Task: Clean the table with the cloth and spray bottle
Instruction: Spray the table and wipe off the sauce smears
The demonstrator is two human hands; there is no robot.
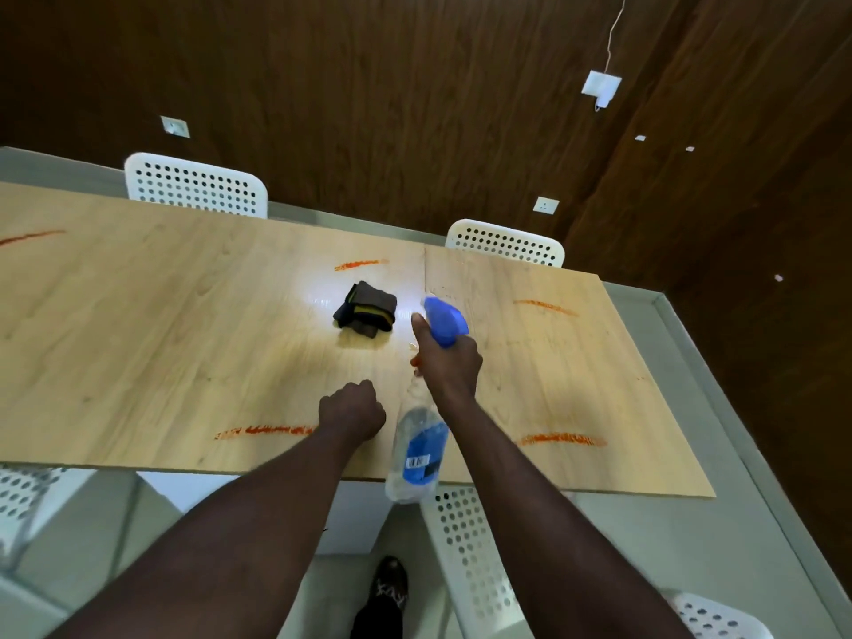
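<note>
Hands first: my right hand grasps the spray bottle at its neck. My left hand is clenched on nothing above the near edge of the counter. The bottle hangs over the near counter, its long axis running near to far, base toward me, blue nozzle aimed away. Recommended: tip the nozzle down at the orange streak, squeeze briefly, then fetch the folded cloth.

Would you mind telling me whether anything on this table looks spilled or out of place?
Yes: orange streaks smear the table, two by the near edge and three farther back; they stand out against the pale wood. The cloth lies crumpled mid-table.
</note>
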